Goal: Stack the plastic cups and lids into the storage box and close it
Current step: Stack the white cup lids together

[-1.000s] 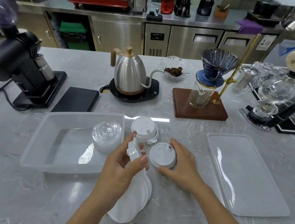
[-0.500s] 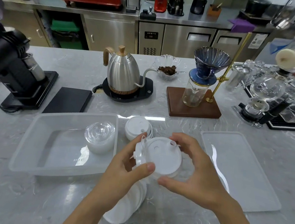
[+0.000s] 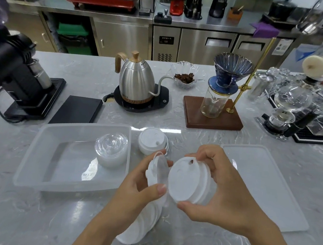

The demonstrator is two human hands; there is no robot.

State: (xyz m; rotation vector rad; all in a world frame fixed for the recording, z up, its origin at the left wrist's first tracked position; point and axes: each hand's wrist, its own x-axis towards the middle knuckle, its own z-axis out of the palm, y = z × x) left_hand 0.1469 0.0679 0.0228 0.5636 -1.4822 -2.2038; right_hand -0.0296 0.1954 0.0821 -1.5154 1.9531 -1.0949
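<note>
My left hand [image 3: 142,180] grips a tilted stack of white lids [image 3: 145,223] whose lower end hangs near the counter. My right hand [image 3: 221,190] holds a short stack of white sip lids [image 3: 185,180] tipped on edge, close beside the left stack's top. Another white lid stack [image 3: 151,142] stands on the counter just behind my hands. The translucent storage box [image 3: 37,163] lies open at the left, with a stack of clear dome lids [image 3: 111,151] in its right end. The box lid [image 3: 271,189] lies flat at the right.
Behind the box sit a black scale [image 3: 76,110], a steel gooseneck kettle [image 3: 136,81] on its base, a black grinder [image 3: 15,72] at far left, a pour-over stand [image 3: 215,115] and glassware [image 3: 293,105] at right.
My right hand lifted the white lids off the counter and tipped them on edge toward the stack in my left hand. Both hands rose together.
</note>
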